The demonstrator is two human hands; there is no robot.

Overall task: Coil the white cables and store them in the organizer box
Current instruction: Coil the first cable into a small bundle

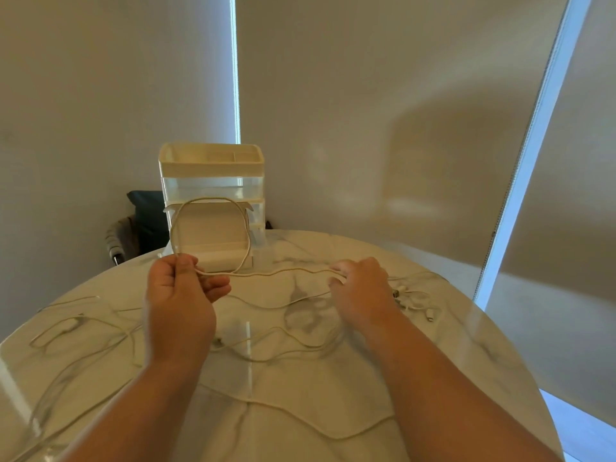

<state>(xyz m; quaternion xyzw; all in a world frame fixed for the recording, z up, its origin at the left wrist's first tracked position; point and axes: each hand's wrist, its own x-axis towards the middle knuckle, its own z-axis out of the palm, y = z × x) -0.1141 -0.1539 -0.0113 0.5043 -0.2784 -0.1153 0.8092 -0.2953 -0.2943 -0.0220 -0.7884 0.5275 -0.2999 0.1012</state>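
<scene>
Left hand: left hand (181, 291) raised over the far-middle of the table, thumb and curled fingers pinching a thin white cable (276, 271) where its loop closes.
Right hand: right hand (361, 288) level with the left and well apart from it, back facing the camera, fingers curled round the same cable further along its run.
Cable in hand: one single loop stands up from the left hand, in front of the organizer's lower tier in this view. From the pinch, the rest runs nearly straight across to the right hand, off the tabletop.
Organizer: tiered white and clear plastic organizer box (211, 181) at the far edge of the table, beyond the left hand. Divided open tray on top, clear section under it. No cable visible in the top tray.
Other cables: loose white cables (333, 437) lie uncoiled on the table, at the left, in the centre under the forearms and along the near edge. Tangle of thin white cables with plugs (411, 296) just right of the right hand.
Table: round marble-pattern table (466, 328), glossy.
Background: dark blue cushion (146, 211) on a seat behind the table at left. Beige roller blinds (366, 95) behind, with daylight showing at their gaps.
</scene>
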